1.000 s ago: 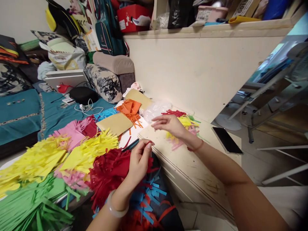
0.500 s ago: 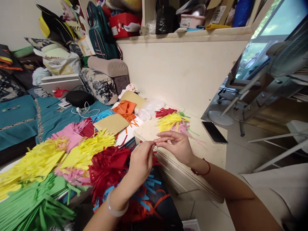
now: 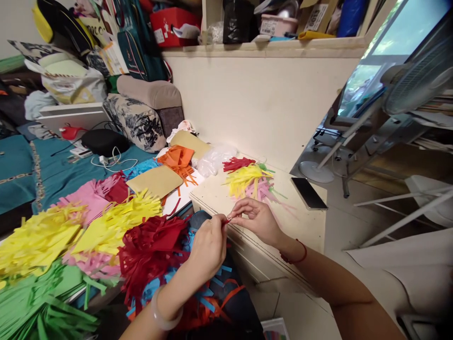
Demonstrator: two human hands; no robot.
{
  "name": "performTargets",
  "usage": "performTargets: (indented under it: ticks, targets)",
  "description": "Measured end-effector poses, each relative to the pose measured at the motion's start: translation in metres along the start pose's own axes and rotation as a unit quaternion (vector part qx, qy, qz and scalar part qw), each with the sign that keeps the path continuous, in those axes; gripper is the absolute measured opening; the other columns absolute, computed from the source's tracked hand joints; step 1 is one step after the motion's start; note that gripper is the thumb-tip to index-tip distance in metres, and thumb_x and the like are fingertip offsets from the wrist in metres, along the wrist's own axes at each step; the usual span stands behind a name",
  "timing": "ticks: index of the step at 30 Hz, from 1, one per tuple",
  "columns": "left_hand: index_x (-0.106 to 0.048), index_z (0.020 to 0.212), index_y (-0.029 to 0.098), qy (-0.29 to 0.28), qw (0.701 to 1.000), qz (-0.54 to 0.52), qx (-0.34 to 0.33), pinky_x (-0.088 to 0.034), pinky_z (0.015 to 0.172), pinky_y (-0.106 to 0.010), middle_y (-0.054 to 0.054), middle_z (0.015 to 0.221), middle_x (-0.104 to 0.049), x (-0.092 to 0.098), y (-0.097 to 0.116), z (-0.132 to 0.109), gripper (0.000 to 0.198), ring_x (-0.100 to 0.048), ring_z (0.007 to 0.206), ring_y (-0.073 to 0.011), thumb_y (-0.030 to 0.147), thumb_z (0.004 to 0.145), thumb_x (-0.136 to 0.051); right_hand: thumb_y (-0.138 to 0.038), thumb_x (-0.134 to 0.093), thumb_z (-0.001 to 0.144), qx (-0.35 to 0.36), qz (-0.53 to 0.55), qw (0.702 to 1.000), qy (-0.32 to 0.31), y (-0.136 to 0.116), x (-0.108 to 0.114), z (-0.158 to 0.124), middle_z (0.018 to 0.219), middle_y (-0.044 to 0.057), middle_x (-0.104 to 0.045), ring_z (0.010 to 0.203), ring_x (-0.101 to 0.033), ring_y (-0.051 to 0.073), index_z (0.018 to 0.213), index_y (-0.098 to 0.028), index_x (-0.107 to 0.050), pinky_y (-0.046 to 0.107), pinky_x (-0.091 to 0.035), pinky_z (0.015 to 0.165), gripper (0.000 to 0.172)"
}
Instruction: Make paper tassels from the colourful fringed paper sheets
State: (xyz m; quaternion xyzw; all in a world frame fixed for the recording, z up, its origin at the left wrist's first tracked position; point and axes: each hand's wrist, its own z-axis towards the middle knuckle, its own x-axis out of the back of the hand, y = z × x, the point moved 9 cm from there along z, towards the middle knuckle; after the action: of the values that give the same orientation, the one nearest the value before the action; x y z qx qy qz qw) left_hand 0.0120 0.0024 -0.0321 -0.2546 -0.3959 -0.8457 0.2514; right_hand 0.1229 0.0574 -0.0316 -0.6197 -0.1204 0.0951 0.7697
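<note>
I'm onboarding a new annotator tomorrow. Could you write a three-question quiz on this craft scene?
1. True or false: both hands pinch the same small red paper strip.
2. What lies on the low table right of the mixed strip pile? A) scissors B) phone C) cup
3. What colour is the fringed paper heap just left of the left hand?

Key: 1 true, left hand and right hand meet on it. 2 B, the phone. 3 dark red.
</note>
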Motion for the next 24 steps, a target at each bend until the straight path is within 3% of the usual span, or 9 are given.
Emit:
performTargets:
  ticks: [4, 8, 12, 16, 19, 22, 24]
  targets:
    - [-0.041, 0.095, 0.021, -0.052, 0.991, -0.118, 0.046, -0.04, 0.062, -0.027, -0.002, 0.079, -0.055, -0.006, -0.008, 0.0, 0.008, -0.053, 0.065, -0.016, 0.02, 0.096, -0.033, -0.028, -0.082, 0.063, 0.016, 0.004, 1.0, 0.005, 0.001, 0.001, -0.002, 0.074, 0.001, -0.067, 0.074, -0.067, 0.014, 0.077, -0.019, -0.058, 0.025, -0.053, 0.072, 0.029]
    - [-0.039, 0.095, 0.022, -0.046, 0.983, -0.165, 0.067, -0.039, 0.063, -0.025, 0.0, 0.078, -0.052, -0.008, -0.009, -0.001, 0.007, -0.05, 0.064, -0.0137, 0.021, 0.097, -0.033, -0.029, -0.081, 0.064, 0.05, 0.0, 0.998, 0.034, -0.001, 0.003, -0.006, 0.073, 0.0, -0.065, 0.072, -0.067, 0.014, 0.076, -0.019, -0.057, 0.026, -0.053, 0.07, 0.028]
    - [-0.036, 0.101, 0.021, -0.035, 0.988, -0.136, 0.064, -0.04, 0.063, -0.026, -0.003, 0.082, -0.056, -0.009, -0.005, 0.001, 0.006, -0.053, 0.066, -0.015, 0.02, 0.097, -0.032, -0.028, -0.08, 0.065, 0.055, -0.011, 0.998, 0.031, -0.001, 0.003, -0.005, 0.074, 0.001, -0.066, 0.074, -0.067, 0.015, 0.079, -0.019, -0.058, 0.028, -0.052, 0.075, 0.028]
    - [-0.029, 0.122, 0.017, -0.069, 0.989, -0.12, 0.044, -0.045, 0.071, -0.03, -0.011, 0.096, -0.063, -0.016, -0.002, 0.005, 0.026, -0.061, 0.078, -0.019, 0.018, 0.096, -0.031, -0.024, -0.08, 0.064, 0.005, 0.015, 1.0, -0.004, 0.011, 0.0, 0.001, 0.076, 0.0, -0.068, 0.076, -0.067, 0.014, 0.083, -0.019, -0.057, 0.027, -0.052, 0.076, 0.03]
    - [-0.028, 0.127, 0.014, -0.084, 0.992, -0.09, 0.007, -0.047, 0.076, -0.032, -0.017, 0.107, -0.063, -0.022, -0.004, 0.006, 0.032, -0.063, 0.091, -0.0222, 0.017, 0.095, -0.032, -0.024, -0.081, 0.062, -0.019, 0.021, 0.999, -0.034, 0.019, -0.001, 0.006, 0.076, 0.0, -0.069, 0.076, -0.067, 0.014, 0.084, -0.018, -0.056, 0.027, -0.052, 0.076, 0.034]
    - [-0.034, 0.121, 0.013, -0.037, 0.999, -0.006, -0.021, -0.048, 0.073, -0.032, -0.016, 0.1, -0.065, -0.023, -0.01, 0.007, 0.026, -0.064, 0.086, -0.0229, 0.017, 0.095, -0.033, -0.024, -0.076, 0.067, 0.002, -0.026, 0.999, -0.032, 0.018, 0.002, 0.008, 0.078, 0.001, -0.069, 0.077, -0.068, 0.015, 0.085, -0.018, -0.057, 0.027, -0.053, 0.075, 0.027]
    - [-0.041, 0.111, 0.013, 0.013, 0.997, 0.07, -0.039, -0.048, 0.068, -0.032, -0.012, 0.087, -0.065, -0.02, -0.011, 0.007, 0.018, -0.063, 0.077, -0.0224, 0.019, 0.096, -0.034, -0.021, -0.069, 0.074, 0.058, -0.101, 0.993, -0.021, 0.008, 0.003, 0.006, 0.081, 0.002, -0.069, 0.078, -0.069, 0.015, 0.086, -0.018, -0.059, 0.027, -0.053, 0.074, 0.016]
